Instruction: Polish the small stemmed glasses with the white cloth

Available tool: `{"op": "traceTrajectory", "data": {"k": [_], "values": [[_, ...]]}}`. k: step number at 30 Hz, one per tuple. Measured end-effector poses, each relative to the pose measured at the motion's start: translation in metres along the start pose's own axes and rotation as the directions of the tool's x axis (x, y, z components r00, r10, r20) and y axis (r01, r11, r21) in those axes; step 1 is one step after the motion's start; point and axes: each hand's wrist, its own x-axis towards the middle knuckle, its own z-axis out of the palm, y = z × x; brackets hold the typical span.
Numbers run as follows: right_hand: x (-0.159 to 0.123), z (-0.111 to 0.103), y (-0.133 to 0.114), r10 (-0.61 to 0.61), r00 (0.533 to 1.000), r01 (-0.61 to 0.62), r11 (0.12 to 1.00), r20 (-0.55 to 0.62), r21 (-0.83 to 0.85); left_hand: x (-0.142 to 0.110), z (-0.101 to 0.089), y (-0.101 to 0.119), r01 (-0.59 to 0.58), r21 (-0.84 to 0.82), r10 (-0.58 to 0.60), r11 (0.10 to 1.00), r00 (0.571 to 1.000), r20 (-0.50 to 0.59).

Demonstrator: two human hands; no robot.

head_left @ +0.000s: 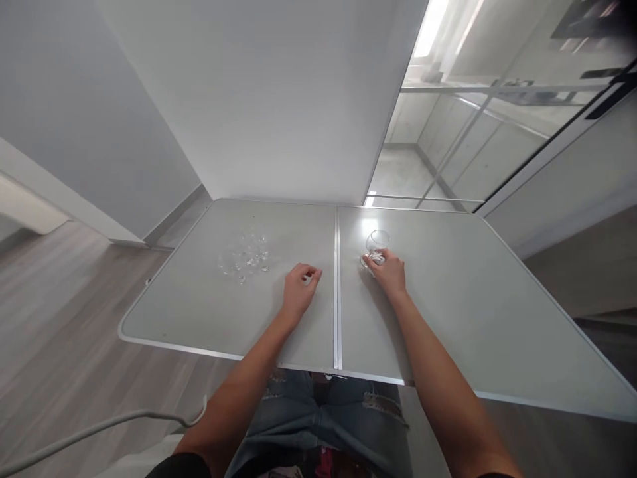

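Observation:
On the right half of the table, my right hand [391, 271] has its thumb and fingers closed at the lower part of a small clear glass [378, 239]. The round rim of the glass shows beyond my fingertips, and something whitish shows between them; its kind is unclear. Left of the table's middle seam, my left hand [300, 287] is held in a pinch just above the surface. Whatever its fingertips hold, if anything, is too small to make out. A loose spread of small clear pieces [249, 255], like glass or plastic beads, lies farther left.
The pale folding table [438, 318] has a metal edge and a metal seam [337, 299] down its middle. A white wall [279, 133] stands behind it. Glazed door panels [448, 146] are at the right rear. A grey cable [124, 418] runs at lower left.

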Motion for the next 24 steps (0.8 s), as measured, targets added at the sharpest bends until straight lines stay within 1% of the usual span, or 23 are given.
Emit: {"op": "traceTrajectory", "data": {"k": [2,4,6,8,10,14,16,20,22,24], "values": [[-0.001,0.000,-0.001,0.002,1.000,-0.002,1.000,0.002,-0.018,-0.013,-0.018,-0.016,0.115,0.044,-0.109,0.992,0.988,-0.108],[-0.002,-0.001,-0.003,0.009,1.000,-0.009,0.999,0.002,-0.034,-0.022,-0.034,-0.032,0.211,0.093,-0.188,0.973,0.960,-0.209],[-0.003,-0.002,-0.004,0.015,1.000,-0.015,0.999,0.002,-0.043,-0.028,-0.045,-0.044,0.286,0.144,-0.236,0.947,0.928,-0.288],[-0.004,-0.003,-0.006,0.007,1.000,-0.007,0.999,0.003,-0.045,-0.028,-0.051,-0.051,0.327,0.169,-0.256,0.930,0.905,-0.340],[-0.005,-0.004,-0.006,-0.010,1.000,0.010,0.999,0.004,-0.042,-0.024,-0.052,-0.056,0.333,0.194,-0.246,0.923,0.897,-0.368],[-0.006,-0.005,-0.004,-0.022,1.000,0.023,0.999,0.011,-0.040,-0.011,-0.046,-0.065,0.313,0.239,-0.217,0.919,0.908,-0.358],[-0.006,-0.005,-0.003,-0.016,1.000,0.017,0.999,0.007,-0.030,-0.004,-0.042,-0.071,0.313,0.229,-0.219,0.922,0.908,-0.358],[-0.007,-0.005,-0.003,-0.003,1.000,0.003,1.000,0.004,-0.010,0.010,-0.038,-0.079,0.299,0.182,-0.204,0.937,0.889,-0.409],[-0.007,-0.007,-0.005,0.011,1.000,-0.011,1.000,0.023,0.001,0.016,-0.039,-0.079,0.303,0.171,-0.208,0.937,0.881,-0.424],[-0.006,-0.012,-0.004,0.048,0.996,-0.049,0.999,0.071,0.015,0.020,-0.040,-0.077,0.305,0.161,-0.213,0.939,0.879,-0.428]]}}
